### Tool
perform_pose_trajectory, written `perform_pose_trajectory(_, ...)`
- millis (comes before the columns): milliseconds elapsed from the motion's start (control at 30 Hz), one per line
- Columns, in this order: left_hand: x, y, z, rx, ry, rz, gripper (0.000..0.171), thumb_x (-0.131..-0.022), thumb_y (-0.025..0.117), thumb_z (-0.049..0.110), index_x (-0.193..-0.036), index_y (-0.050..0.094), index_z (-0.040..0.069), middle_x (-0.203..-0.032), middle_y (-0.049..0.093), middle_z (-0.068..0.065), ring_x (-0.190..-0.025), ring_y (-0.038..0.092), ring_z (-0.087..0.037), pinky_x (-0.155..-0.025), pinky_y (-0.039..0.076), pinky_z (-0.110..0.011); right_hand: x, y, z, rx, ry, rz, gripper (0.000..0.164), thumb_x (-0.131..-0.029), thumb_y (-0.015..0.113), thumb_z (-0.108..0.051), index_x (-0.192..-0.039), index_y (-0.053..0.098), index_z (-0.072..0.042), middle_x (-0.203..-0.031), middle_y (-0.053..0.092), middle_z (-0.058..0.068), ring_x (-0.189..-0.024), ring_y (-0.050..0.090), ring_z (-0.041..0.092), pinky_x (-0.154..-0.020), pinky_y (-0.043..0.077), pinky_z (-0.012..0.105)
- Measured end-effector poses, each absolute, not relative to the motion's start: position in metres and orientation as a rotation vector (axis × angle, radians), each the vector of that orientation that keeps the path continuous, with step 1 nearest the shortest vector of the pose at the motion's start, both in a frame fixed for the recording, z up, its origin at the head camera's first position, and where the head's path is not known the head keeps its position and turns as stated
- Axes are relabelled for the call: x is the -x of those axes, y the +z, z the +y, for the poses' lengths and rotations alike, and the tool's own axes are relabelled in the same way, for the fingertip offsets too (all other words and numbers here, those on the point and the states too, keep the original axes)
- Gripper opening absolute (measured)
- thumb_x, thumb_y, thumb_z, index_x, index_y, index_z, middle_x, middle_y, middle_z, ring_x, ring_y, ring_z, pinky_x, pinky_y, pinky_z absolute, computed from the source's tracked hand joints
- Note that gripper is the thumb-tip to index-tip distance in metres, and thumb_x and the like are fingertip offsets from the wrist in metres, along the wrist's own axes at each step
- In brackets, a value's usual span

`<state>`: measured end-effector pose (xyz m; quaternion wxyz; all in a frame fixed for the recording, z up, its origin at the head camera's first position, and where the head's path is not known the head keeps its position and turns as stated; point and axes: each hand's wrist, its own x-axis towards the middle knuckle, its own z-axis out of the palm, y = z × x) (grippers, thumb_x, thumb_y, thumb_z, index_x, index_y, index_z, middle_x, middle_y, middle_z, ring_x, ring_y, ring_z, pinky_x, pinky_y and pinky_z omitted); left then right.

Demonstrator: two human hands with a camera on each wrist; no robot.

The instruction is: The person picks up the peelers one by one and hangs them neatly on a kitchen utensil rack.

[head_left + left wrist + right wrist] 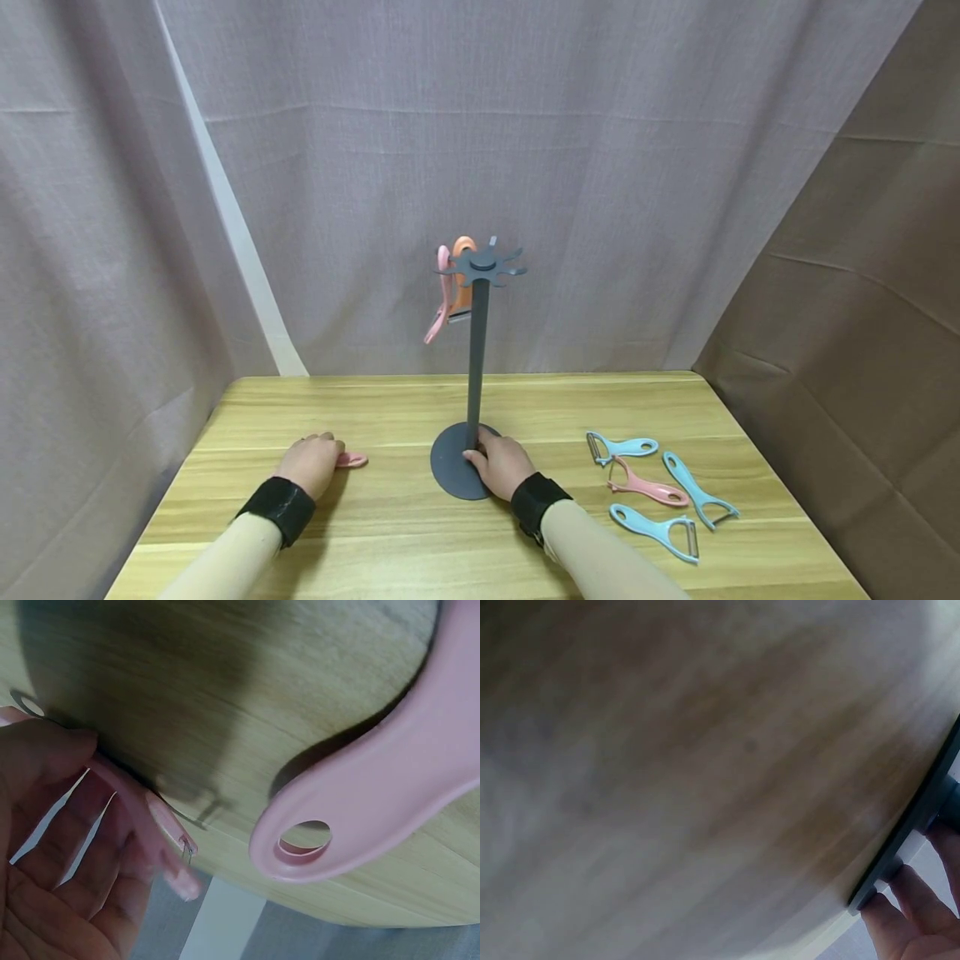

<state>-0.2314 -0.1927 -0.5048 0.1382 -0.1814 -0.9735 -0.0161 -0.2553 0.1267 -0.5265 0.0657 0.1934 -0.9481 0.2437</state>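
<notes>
My left hand (310, 463) is low over the table at the left and pinches a pink peeler (131, 784) between thumb and fingers. In the head view only its handle end pokes out to the right of the hand. A second pink peeler (360, 791) lies on the table close by in the left wrist view, hidden in the head view. My right hand (504, 467) holds a dark grey stand (477, 358) at the foot of its pole, fingers on the round base (907, 829). An orange peeler (461, 287) and a pink peeler (444, 279) hang from the stand's top hooks.
At the right of the wooden table (390, 542) lie several peelers: a light-blue peeler (626, 448) at the back, a pink peeler (654, 490) in the middle, another blue peeler (693, 487) and a front blue peeler (648, 525). Grey curtains (600, 183) surround the table.
</notes>
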Motion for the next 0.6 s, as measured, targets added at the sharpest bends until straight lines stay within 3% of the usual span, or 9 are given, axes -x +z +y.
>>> perform_pose_trajectory(600,0.2349,-0.5035,-0.1907,0.480,-0.068,-2.856,0.011,-0.070,0.067,0.001,-0.072,0.065,0.012,-0.065,0.051,0.001,-0.060,0.055,-0.021,-0.056,0.047,-0.038,0.2538,-0.5231,0.1262,-0.586,0.746,-2.854,0.023,-0.087,0.057,-0.035,-0.101,0.056,-0.017,-0.079,0.063,-0.005,-0.075,0.060,0.013,-0.066,0.047,0.031)
